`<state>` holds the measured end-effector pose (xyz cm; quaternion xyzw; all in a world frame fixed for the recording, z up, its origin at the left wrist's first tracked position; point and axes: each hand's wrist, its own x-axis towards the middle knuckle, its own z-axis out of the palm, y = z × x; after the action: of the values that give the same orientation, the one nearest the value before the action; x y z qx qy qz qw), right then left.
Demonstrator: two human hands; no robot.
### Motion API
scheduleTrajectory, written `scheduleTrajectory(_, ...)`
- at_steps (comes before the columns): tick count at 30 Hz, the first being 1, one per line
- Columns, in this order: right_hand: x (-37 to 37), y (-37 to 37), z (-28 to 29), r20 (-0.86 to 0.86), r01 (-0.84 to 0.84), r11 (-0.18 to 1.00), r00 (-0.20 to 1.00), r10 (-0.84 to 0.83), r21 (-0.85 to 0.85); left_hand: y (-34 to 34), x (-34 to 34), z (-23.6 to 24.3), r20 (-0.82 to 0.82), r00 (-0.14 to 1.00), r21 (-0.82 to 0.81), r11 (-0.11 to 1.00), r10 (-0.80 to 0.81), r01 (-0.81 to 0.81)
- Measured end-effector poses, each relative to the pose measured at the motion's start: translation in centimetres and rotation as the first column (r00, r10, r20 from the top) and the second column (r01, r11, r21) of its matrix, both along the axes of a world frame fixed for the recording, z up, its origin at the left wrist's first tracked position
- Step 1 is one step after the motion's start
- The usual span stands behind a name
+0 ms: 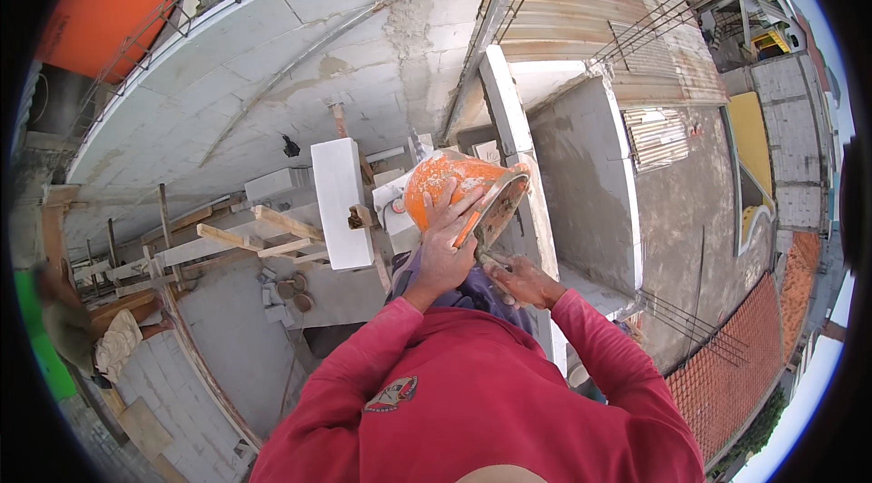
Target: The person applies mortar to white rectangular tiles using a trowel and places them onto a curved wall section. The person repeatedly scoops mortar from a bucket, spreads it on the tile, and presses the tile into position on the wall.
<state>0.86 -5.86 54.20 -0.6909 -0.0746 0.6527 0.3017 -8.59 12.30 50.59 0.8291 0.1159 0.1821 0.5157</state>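
Note:
An orange bucket (454,176), smeared with pale mortar, is tilted in front of my chest with its mouth toward the right. My left hand (445,238) lies along its near side, fingers spread over the wall and holding it. Close to the bucket's lower rim is my right hand (520,279), its fingers curled round something greyish that reaches toward the mouth. That thing is mostly hidden, so its kind does not show. Grey residue coats the inside of the bucket. Just left of the bucket, a white block (341,203) rests up high.
A narrow white block wall (509,106) runs beside the bucket on the right. Timber pieces (286,224) jut out at the left, above a lower level with a pair of shoes (295,288). Thin rebar (695,329) sticks out at right. A large orange tank (113,6) stands far left.

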Motion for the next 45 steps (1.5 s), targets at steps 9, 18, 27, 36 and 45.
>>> scheduleTrajectory(9, -2.7, -3.2, 0.0, 0.861, -0.564, 0.814, 0.338, 0.379, -0.137, -0.8, -3.8, 1.9, -0.078, 0.907, -0.517, 0.762, 0.413, -0.391)
scheduleTrajectory(18, -2.5, -5.3, 0.6, 0.943, -0.529, 0.846, 0.249, 0.220, -0.058, -4.0, -2.9, 4.0, -0.072, 0.953, -0.048, 0.954, 0.293, -0.297)
scheduleTrajectory(27, -0.3, -8.6, -4.2, 0.853, -0.396, 0.909, 0.511, 0.105, 0.126, -8.1, -4.2, 5.9, -0.086, 0.960, 0.259, 0.937, 0.265, -0.235)
scheduleTrajectory(36, -2.5, -7.0, 1.1, -0.123, 0.038, 0.838, 0.992, 0.035, 0.544, -6.7, -6.4, 7.1, -0.046, 0.930, -0.030, 0.930, 0.365, -0.366)
scheduleTrajectory(45, -1.4, -6.4, 0.7, 0.954, -0.667, 0.731, 0.290, 0.080, 0.141, -6.6, -7.3, 5.9, -0.029, 0.704, -0.529, 0.586, 0.710, -0.613)
